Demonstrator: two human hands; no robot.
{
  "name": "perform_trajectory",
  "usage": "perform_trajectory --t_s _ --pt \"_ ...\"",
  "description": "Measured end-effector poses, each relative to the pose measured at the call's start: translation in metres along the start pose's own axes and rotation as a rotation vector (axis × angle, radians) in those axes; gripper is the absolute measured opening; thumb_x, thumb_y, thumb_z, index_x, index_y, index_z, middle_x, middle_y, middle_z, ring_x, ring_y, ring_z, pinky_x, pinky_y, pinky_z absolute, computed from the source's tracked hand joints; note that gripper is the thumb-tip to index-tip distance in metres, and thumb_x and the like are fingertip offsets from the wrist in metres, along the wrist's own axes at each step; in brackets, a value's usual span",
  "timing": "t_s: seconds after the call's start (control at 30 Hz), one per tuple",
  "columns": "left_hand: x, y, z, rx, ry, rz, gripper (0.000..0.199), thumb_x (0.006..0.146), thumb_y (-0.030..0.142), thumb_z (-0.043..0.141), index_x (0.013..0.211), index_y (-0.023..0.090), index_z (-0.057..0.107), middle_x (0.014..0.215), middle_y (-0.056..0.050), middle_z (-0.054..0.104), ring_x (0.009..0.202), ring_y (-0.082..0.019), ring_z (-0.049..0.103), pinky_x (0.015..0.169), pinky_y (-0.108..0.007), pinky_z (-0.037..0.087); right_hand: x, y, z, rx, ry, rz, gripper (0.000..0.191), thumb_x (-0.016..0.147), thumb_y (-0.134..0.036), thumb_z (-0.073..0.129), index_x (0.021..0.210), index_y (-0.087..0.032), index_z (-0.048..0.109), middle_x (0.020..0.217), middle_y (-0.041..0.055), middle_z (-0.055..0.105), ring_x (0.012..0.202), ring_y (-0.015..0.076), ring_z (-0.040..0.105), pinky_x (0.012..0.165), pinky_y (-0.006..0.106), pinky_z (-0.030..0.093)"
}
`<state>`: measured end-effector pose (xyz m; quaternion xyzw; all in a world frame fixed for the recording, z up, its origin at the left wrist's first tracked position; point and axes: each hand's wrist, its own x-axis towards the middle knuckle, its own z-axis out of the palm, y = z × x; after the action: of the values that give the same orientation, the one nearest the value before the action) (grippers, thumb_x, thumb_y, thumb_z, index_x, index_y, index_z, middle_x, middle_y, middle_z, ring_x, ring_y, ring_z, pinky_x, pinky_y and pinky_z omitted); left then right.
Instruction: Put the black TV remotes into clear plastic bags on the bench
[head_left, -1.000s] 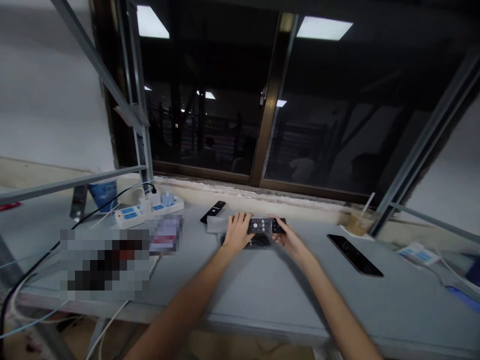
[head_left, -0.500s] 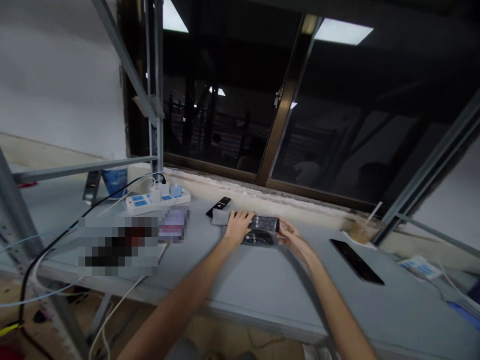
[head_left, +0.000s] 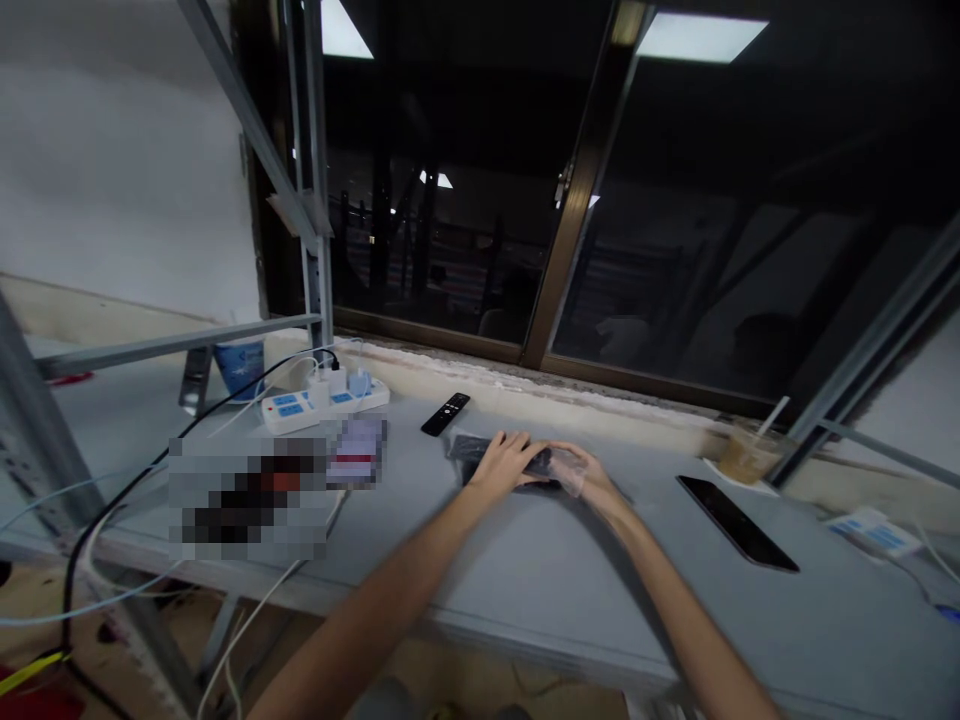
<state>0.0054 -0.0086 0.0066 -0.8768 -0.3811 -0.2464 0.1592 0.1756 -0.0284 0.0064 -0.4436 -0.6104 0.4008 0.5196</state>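
Observation:
A black remote in a clear plastic sleeve (head_left: 471, 447) lies across the middle of the grey table, mostly covered by my hands. My left hand (head_left: 508, 466) is closed over its middle. At its right end my right hand (head_left: 586, 474) grips the crinkled plastic. Dark material shows beneath my left palm, but whether it is a second remote is hard to tell. Behind and to the left, a bare black remote (head_left: 445, 414) rests on the table, touched by neither hand.
A white power strip (head_left: 326, 402) with plugs and cables, a blue cup (head_left: 241, 370) and a phone (head_left: 357, 452) are at left. To the right lie a black phone (head_left: 736, 522) and a drink cup with a straw (head_left: 748, 452). Metal posts frame both sides.
My left hand has moved right along the sleeved remote, and the sleeve's right end now bunches in my right hand. The bare remote behind is now fully uncovered.

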Motion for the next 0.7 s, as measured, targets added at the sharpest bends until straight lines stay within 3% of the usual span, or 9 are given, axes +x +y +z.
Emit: perform_trajectory --t_s 0.17,0.33,0.43,0.6,0.7 --pt "0.001 -0.002 -0.007 -0.004 0.022 0.011 0.051 0.079 0.049 0.053 0.123 0.024 0.045 0.098 -0.006 0.056 0.095 -0.022 0.05 0.081 -0.032 0.035 0.003 -0.001 -0.003 0.081 0.029 -0.023 0.035 0.059 -0.032 0.072 0.09 -0.019 0.066 0.075 0.0031 0.065 0.062 0.0153 0.056 0.048 0.023 0.043" --pt "0.001 -0.002 -0.015 -0.038 0.06 -0.066 0.051 0.078 0.04 0.059 0.124 0.022 0.045 0.101 -0.007 0.053 0.093 -0.021 0.053 0.082 -0.031 0.039 0.009 -0.002 -0.015 0.336 0.118 0.017 0.039 0.062 -0.033 0.064 0.098 -0.021 0.064 0.07 -0.0019 0.059 0.048 0.0077 0.045 0.038 0.018 0.033" --pt "-0.001 0.002 -0.021 -0.09 0.06 -0.123 0.049 0.078 0.038 0.057 0.124 0.024 0.045 0.102 -0.006 0.051 0.088 -0.019 0.055 0.082 -0.029 0.043 0.012 -0.002 -0.024 0.453 0.222 0.018 0.036 0.064 -0.037 0.058 0.096 -0.021 0.063 0.072 -0.0027 0.057 0.044 0.0051 0.043 0.039 0.017 0.034" --pt "-0.005 0.013 -0.032 -0.112 -0.014 -0.006 0.061 0.081 0.033 0.051 0.136 0.033 0.023 0.107 -0.003 0.048 0.085 -0.016 0.057 0.072 -0.026 0.047 0.018 0.016 -0.037 0.22 0.579 0.025 0.029 0.063 -0.04 0.055 0.082 -0.021 0.064 0.069 -0.0042 0.054 0.043 0.0041 0.043 0.042 0.017 0.036" --pt "-0.006 0.02 -0.034 -0.092 -0.09 0.124 0.053 0.082 0.029 0.049 0.132 0.032 0.031 0.112 -0.003 0.047 0.088 -0.016 0.056 0.072 -0.026 0.047 0.023 0.029 -0.046 0.008 0.721 0.002 0.028 0.063 -0.042 0.053 0.073 -0.019 0.063 0.062 -0.003 0.054 0.043 0.0072 0.044 0.042 0.019 0.036"
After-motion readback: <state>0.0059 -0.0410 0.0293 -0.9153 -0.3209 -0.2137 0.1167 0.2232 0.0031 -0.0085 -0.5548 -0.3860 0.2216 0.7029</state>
